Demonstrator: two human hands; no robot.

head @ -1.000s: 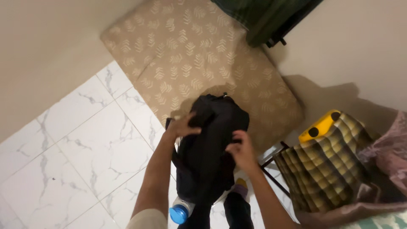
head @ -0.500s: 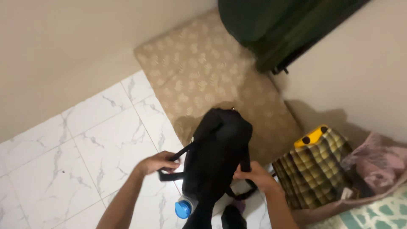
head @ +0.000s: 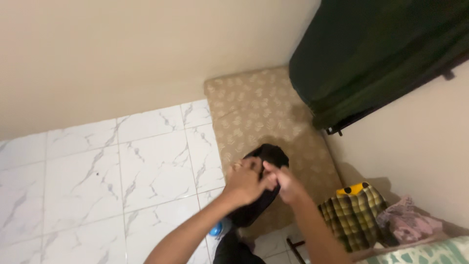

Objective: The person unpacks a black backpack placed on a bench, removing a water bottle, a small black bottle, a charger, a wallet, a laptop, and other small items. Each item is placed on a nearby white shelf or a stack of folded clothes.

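One head-worn camera looks steeply down, from close above, onto the tiled floor [head: 88, 181].

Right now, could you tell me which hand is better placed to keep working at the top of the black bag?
Probably the left hand: it lies across the upper part of the black bag, fingers curled on it. The right hand pinches beside it, nearer the bag's right edge. Both grip, so the margin is small.

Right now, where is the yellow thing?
In the head view, lower right: the yellow thing sits atop the plaid cloth, by the wall, right of both hands.
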